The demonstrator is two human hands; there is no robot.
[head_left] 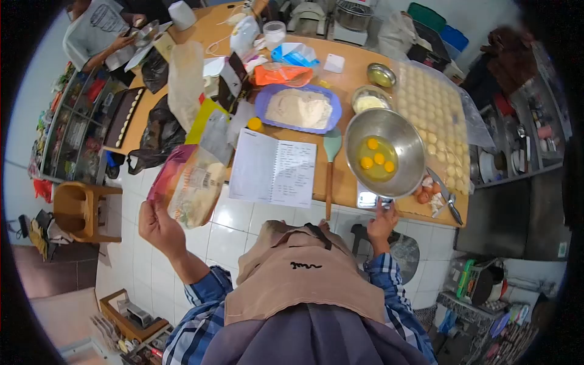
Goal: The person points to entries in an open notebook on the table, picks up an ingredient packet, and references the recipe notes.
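Note:
My left hand [163,228] is closed on the top edge of a clear plastic pouch [198,188] with a pink border, holding pale powder. It hangs at the table's front edge, left of an open spiral notebook [272,167] with handwriting. My right hand [382,222] has its fingers stretched out to the front edge of a kitchen scale [372,199]. Mostly hiding the scale is a steel mixing bowl [409,140] with several egg yolks [373,144] in clear whites. Left of the bowl lies a spatula [332,146] with a green head and wooden handle.
Behind the notebook stands a purple tray [261,109] of flour. Cracked eggshells [429,191] and a grey-bladed tool with a black handle [451,204] lie right of the bowl. Many dough balls [433,100] fill the right side. A co-worker [100,36] holds a bowl at the far left.

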